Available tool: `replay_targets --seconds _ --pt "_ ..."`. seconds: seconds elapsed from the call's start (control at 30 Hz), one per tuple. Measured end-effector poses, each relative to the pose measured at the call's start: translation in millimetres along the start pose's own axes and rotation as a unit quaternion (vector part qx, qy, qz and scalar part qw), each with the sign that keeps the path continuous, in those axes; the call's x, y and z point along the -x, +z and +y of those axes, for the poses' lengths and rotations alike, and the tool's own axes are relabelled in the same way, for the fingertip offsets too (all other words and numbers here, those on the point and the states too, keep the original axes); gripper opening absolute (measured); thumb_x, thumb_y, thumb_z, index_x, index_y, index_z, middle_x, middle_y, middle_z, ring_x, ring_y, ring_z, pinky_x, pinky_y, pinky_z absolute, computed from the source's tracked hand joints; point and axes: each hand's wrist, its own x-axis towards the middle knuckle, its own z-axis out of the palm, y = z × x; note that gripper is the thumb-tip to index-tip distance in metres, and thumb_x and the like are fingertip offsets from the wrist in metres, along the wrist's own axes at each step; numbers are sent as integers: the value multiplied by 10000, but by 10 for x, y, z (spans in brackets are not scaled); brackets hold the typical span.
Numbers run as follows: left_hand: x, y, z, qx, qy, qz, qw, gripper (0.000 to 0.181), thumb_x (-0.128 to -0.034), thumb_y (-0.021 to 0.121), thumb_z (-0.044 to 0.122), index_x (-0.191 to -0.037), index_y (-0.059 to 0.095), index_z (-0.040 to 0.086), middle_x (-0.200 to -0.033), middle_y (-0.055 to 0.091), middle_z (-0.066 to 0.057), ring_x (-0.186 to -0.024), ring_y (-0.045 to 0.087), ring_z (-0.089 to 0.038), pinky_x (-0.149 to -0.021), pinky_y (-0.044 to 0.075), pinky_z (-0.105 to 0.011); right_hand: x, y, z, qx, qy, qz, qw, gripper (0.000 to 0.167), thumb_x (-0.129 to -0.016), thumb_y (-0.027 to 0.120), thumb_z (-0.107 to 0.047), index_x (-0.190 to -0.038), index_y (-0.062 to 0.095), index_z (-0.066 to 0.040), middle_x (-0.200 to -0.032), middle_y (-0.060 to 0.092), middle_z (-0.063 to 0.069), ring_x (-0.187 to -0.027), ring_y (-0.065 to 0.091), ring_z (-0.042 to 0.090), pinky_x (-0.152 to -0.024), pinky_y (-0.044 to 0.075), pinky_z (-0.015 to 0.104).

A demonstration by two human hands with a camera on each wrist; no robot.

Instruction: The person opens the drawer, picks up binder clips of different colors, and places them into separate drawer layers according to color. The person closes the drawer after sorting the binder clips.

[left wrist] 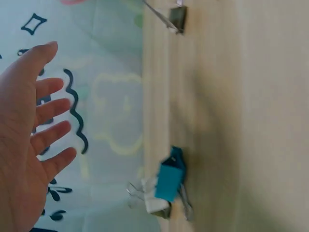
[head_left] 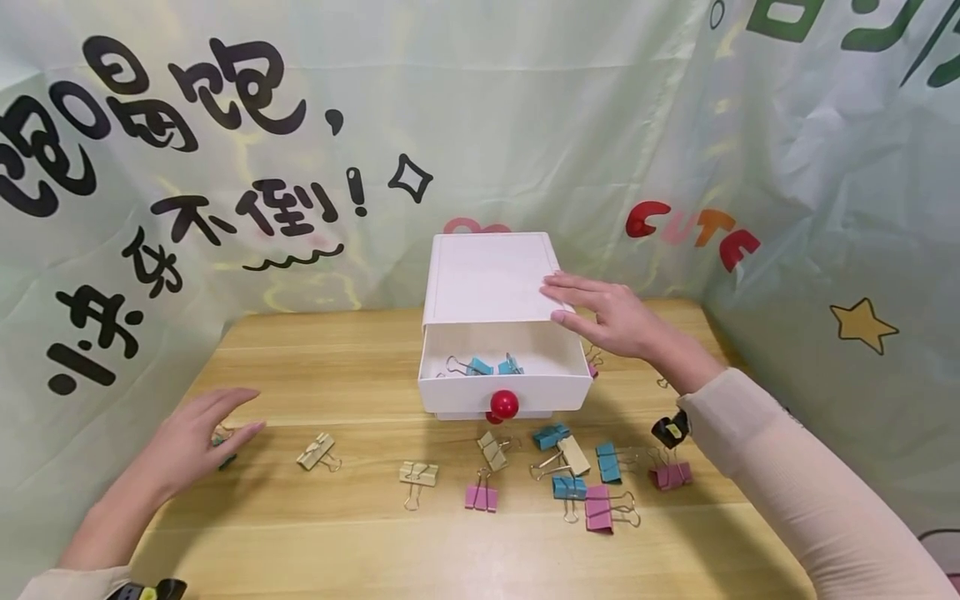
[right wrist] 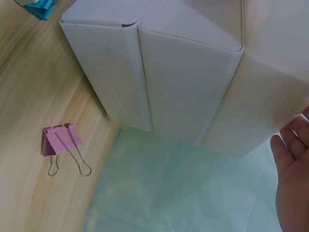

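Observation:
A white drawer box (head_left: 487, 279) stands at the back of the table, its upper drawer (head_left: 450, 395) pulled out by the red knob side. Inside lie blue binder clips (head_left: 480, 367). My right hand (head_left: 611, 317) rests on the box's top right edge, fingers extended; the right wrist view shows the same hand (right wrist: 295, 159) touching the box's side. To the left, my left hand (head_left: 198, 442) hovers over the table with its fingers spread and holds nothing. Partly hidden behind it is a teal binder clip (left wrist: 170, 180), with a whitish clip (left wrist: 155, 202) against it in the left wrist view.
Cream clips (head_left: 315, 451), pink clips (head_left: 481, 498) and blue clips (head_left: 608, 463) lie scattered in front of the box. Beside the box's right side sits another pink clip (right wrist: 62, 140). A printed cloth (head_left: 360, 275) hangs behind the table.

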Motion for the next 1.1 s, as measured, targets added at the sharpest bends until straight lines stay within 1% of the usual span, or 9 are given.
replay_targets --seconds 0.1,0.17,0.27,0.47,0.6,0.77,0.87,1.0,1.1 --pt "69 59 -78 -163 -8 -32 9999 570 -871 737 321 -1347 554 65 -1328 531 -214 -1183 469 -477 -982 343 -652 1 -7 -8 -12 30 -15 10000 498 -993 546 -389 -1435 520 -163 -1488 458 27 -1386 387 255 -1079 346 558" --pt "116 101 -124 -244 -90 -77 9996 587 -878 724 353 -1354 545 59 -1348 507 -224 -1198 448 -490 -1036 298 -648 3 -10 -12 -18 56 -26 10000 497 -992 548 -388 -1435 520 -166 -1489 457 24 -1386 386 253 -1081 345 557" --pt "180 160 -190 -346 -202 -90 9992 595 -878 718 376 -1332 551 28 -1333 509 -249 -1186 448 -505 -1055 274 -645 6 -13 -21 -23 84 -39 10000 497 -990 551 -384 -1437 518 -169 -1492 453 21 -1388 384 252 -1084 342 557" --pt "280 231 -299 -527 -381 -89 9978 611 -859 737 387 -1278 561 -21 -1239 548 -314 -1098 494 -529 -936 356 -650 11 -8 -18 12 88 -59 9999 499 -990 550 -386 -1437 518 -166 -1492 453 25 -1387 385 257 -1080 346 558" --pt "319 266 -346 -602 -654 -278 9957 643 -871 717 420 -1288 537 -35 -1243 542 -337 -1086 497 -551 -914 366 -643 10 -7 -12 15 58 -19 10000 494 -992 549 -379 -1433 523 -160 -1488 458 30 -1381 393 261 -1074 355 557" --pt "358 312 -394 -689 -1000 -451 9916 697 -862 712 468 -1287 543 -57 -1261 524 -369 -1065 504 -592 -896 391 -662 8 -13 -20 3 59 4 10000 493 -989 554 -378 -1433 523 -163 -1488 459 27 -1380 395 259 -1074 356 555" --pt "379 330 -415 -708 -1231 -656 9877 723 -865 691 510 -1293 544 -54 -1266 509 -386 -1065 500 -604 -865 403 -683 6 -11 -22 5 75 -23 10000 496 -989 552 -382 -1436 518 -168 -1491 455 23 -1383 390 257 -1076 352 556" --pt "401 344 -447 -668 -1459 -878 9831 734 -884 659 529 -1317 524 -48 -1270 492 -401 -1072 485 -612 -830 401 -707 3 -9 -25 -14 50 -14 10000 495 -990 553 -379 -1438 517 -172 -1491 455 19 -1385 388 252 -1079 349 554" --pt "403 350 -465 -653 -1583 -963 9805 716 -894 657 510 -1316 524 -54 -1273 483 -406 -1086 475 -614 -834 398 -713 2 -9 -25 -19 36 -6 10000 493 -990 553 -378 -1436 519 -171 -1489 457 20 -1383 390 253 -1078 349 556"
